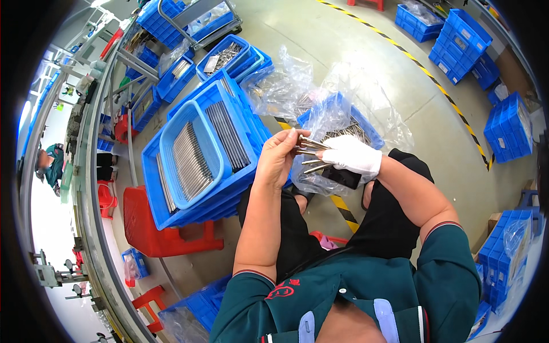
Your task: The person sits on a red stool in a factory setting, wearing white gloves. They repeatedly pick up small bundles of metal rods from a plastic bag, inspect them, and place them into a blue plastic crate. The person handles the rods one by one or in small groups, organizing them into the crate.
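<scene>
My gloved right hand point(353, 155) is closed around several slim metal rods point(313, 144), which fan out toward the left. At their far ends, my bare left hand point(277, 154) pinches one or more of the rods between thumb and fingers. Below the gloved hand lies a dark, flat rectangular thing point(343, 177). Just beyond my hands, a blue bin point(374, 136) lined with clear plastic holds many loose metal rods. To the left, a light blue basket point(167, 150) contains neatly lined-up rods and rests on a larger blue crate point(150, 166) with more rods.
A red stool point(137, 220) stands beside the crate stack. Clear plastic bags point(280, 80) are spread around the bin. Further blue crates point(457, 43) stand at the far right, past a yellow-black floor line point(423, 68). A long metal-framed bench point(94, 188) runs along the left.
</scene>
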A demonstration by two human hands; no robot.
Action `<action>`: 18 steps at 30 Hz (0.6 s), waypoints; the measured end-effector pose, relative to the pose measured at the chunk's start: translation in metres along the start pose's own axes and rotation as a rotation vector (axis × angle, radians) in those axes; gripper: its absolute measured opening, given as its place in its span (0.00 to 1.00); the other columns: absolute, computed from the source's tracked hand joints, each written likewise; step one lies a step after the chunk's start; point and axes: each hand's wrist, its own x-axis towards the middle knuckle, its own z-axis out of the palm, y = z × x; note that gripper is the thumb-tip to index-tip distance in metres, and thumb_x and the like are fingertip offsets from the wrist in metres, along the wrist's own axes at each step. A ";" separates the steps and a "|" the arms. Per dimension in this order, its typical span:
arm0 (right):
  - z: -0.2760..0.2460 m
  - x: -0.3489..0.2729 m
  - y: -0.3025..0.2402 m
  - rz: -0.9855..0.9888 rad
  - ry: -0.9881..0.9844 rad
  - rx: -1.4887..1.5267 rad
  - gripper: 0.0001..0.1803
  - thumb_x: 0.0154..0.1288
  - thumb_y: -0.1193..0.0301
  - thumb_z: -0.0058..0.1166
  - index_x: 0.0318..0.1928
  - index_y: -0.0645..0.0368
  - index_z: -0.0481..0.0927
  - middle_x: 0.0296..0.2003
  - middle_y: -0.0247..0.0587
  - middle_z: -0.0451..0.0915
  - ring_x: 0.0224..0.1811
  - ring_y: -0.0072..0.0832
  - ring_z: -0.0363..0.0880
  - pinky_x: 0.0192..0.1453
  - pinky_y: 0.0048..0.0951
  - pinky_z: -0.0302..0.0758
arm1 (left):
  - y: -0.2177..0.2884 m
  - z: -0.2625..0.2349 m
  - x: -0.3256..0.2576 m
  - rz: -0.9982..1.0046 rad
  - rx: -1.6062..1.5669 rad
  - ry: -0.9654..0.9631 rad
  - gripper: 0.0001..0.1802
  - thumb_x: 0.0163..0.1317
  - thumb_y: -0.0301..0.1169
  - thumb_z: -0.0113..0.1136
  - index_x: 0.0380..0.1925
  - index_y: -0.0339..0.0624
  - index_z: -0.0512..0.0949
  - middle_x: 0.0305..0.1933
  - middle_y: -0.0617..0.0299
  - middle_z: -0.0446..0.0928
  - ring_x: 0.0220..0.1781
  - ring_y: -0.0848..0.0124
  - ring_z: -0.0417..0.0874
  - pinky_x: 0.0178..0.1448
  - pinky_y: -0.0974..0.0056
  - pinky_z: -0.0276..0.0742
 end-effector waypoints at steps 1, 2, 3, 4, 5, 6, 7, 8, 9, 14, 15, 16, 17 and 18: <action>0.001 0.000 0.002 -0.003 -0.002 0.032 0.17 0.64 0.58 0.54 0.29 0.60 0.75 0.20 0.29 0.68 0.23 0.17 0.62 0.27 0.23 0.62 | -0.001 -0.002 0.000 -0.016 -0.026 -0.018 0.14 0.64 0.37 0.57 0.39 0.36 0.80 0.33 0.61 0.80 0.35 0.73 0.78 0.45 0.66 0.71; 0.001 0.001 0.003 -0.006 -0.005 0.064 0.17 0.64 0.58 0.54 0.29 0.60 0.75 0.20 0.28 0.68 0.23 0.17 0.62 0.26 0.23 0.62 | -0.003 -0.006 0.001 -0.033 -0.052 -0.035 0.14 0.64 0.36 0.57 0.40 0.36 0.79 0.34 0.59 0.81 0.36 0.71 0.79 0.45 0.64 0.72; 0.001 0.001 0.002 -0.013 -0.004 0.033 0.17 0.64 0.58 0.54 0.29 0.60 0.75 0.20 0.28 0.68 0.23 0.16 0.62 0.26 0.23 0.62 | -0.005 -0.009 0.002 -0.049 -0.078 -0.053 0.14 0.63 0.36 0.57 0.41 0.36 0.78 0.35 0.58 0.81 0.37 0.68 0.80 0.46 0.62 0.74; 0.001 0.002 0.002 -0.018 -0.004 0.003 0.17 0.64 0.58 0.54 0.30 0.60 0.75 0.20 0.28 0.68 0.22 0.16 0.62 0.26 0.23 0.62 | -0.008 -0.011 0.003 -0.078 -0.137 -0.077 0.13 0.63 0.36 0.58 0.41 0.37 0.78 0.35 0.57 0.81 0.37 0.67 0.80 0.46 0.61 0.74; 0.001 0.003 0.003 -0.024 -0.004 -0.027 0.17 0.64 0.58 0.54 0.30 0.60 0.75 0.20 0.28 0.68 0.22 0.16 0.62 0.26 0.23 0.62 | -0.010 -0.011 0.005 -0.107 -0.195 -0.101 0.13 0.62 0.36 0.58 0.41 0.38 0.77 0.36 0.57 0.81 0.37 0.66 0.81 0.46 0.59 0.75; 0.001 0.003 0.004 -0.052 0.005 -0.073 0.18 0.64 0.57 0.53 0.31 0.61 0.75 0.20 0.31 0.70 0.22 0.18 0.65 0.27 0.24 0.64 | -0.012 -0.012 0.005 -0.135 -0.254 -0.124 0.13 0.62 0.36 0.59 0.41 0.38 0.77 0.36 0.56 0.81 0.37 0.65 0.81 0.45 0.58 0.76; 0.001 0.003 0.006 -0.079 0.016 -0.118 0.19 0.64 0.56 0.52 0.32 0.62 0.76 0.20 0.34 0.71 0.23 0.20 0.68 0.28 0.26 0.67 | -0.013 -0.008 0.004 -0.142 -0.286 -0.118 0.12 0.62 0.35 0.58 0.41 0.39 0.77 0.36 0.58 0.80 0.36 0.67 0.80 0.44 0.60 0.75; 0.001 0.003 0.008 -0.106 0.028 -0.163 0.20 0.64 0.55 0.51 0.33 0.63 0.77 0.20 0.37 0.73 0.23 0.22 0.71 0.29 0.27 0.69 | -0.012 -0.003 0.002 -0.150 -0.318 -0.111 0.11 0.62 0.34 0.58 0.40 0.39 0.78 0.35 0.59 0.80 0.36 0.69 0.80 0.43 0.61 0.75; 0.002 0.002 0.007 -0.090 0.030 -0.158 0.20 0.64 0.55 0.51 0.33 0.62 0.77 0.20 0.37 0.72 0.23 0.23 0.71 0.29 0.28 0.69 | -0.011 0.000 0.001 -0.157 -0.349 -0.105 0.10 0.63 0.34 0.58 0.39 0.40 0.78 0.35 0.60 0.80 0.35 0.71 0.79 0.42 0.63 0.75; 0.005 0.000 0.004 -0.066 0.021 -0.147 0.20 0.64 0.54 0.50 0.33 0.62 0.76 0.19 0.38 0.72 0.23 0.25 0.70 0.30 0.29 0.68 | -0.023 -0.011 0.004 -0.066 -0.327 -0.080 0.08 0.61 0.32 0.60 0.38 0.40 0.77 0.36 0.59 0.80 0.37 0.68 0.80 0.46 0.62 0.75; 0.004 0.000 0.003 -0.071 0.017 -0.174 0.20 0.64 0.54 0.50 0.33 0.62 0.76 0.19 0.38 0.72 0.23 0.25 0.70 0.30 0.29 0.68 | -0.025 -0.014 0.006 -0.034 -0.309 -0.062 0.09 0.60 0.32 0.61 0.37 0.40 0.77 0.37 0.58 0.79 0.38 0.66 0.80 0.47 0.61 0.75; 0.003 0.000 0.004 -0.073 0.013 -0.201 0.20 0.64 0.55 0.50 0.33 0.62 0.76 0.19 0.38 0.72 0.23 0.25 0.69 0.30 0.29 0.67 | -0.024 -0.013 0.006 -0.046 -0.298 -0.075 0.09 0.60 0.32 0.61 0.37 0.40 0.77 0.36 0.58 0.79 0.38 0.67 0.80 0.47 0.61 0.75; 0.003 0.000 0.005 -0.076 0.008 -0.228 0.20 0.64 0.55 0.50 0.33 0.62 0.76 0.19 0.38 0.71 0.23 0.25 0.68 0.29 0.29 0.67 | -0.021 -0.012 0.005 -0.057 -0.288 -0.087 0.08 0.60 0.32 0.61 0.37 0.41 0.77 0.36 0.59 0.79 0.38 0.67 0.80 0.48 0.62 0.74; 0.002 -0.001 0.006 -0.063 0.010 -0.192 0.18 0.64 0.56 0.51 0.31 0.61 0.76 0.19 0.35 0.70 0.22 0.22 0.67 0.27 0.27 0.65 | -0.020 -0.011 0.005 -0.069 -0.277 -0.099 0.08 0.60 0.32 0.61 0.36 0.41 0.77 0.36 0.59 0.79 0.38 0.68 0.79 0.48 0.63 0.74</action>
